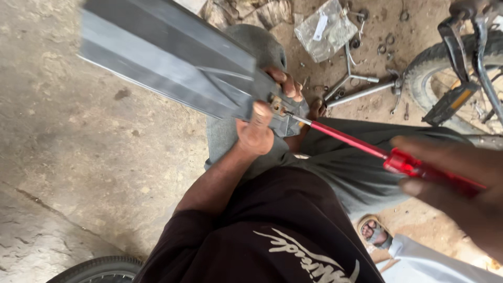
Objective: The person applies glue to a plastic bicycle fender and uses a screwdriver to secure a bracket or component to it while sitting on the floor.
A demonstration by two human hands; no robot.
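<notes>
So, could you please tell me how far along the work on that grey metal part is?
Done: nothing clearly finished. In hand: the left hand grips the grey metal part at its bracket end, while the right hand holds the red-handled screwdriver, tip at the bracket. Left: wrenches and small hardware lie unused on the ground.

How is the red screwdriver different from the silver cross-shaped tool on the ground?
The red screwdriver is gripped in the right hand; the silver cross-shaped wrench lies untouched on the dirt floor. The screwdriver is one straight shaft with a red handle; the wrench has several arms and is bare metal. The screwdriver's tip meets the grey panel held by the left hand. Both are hand tools.
</notes>
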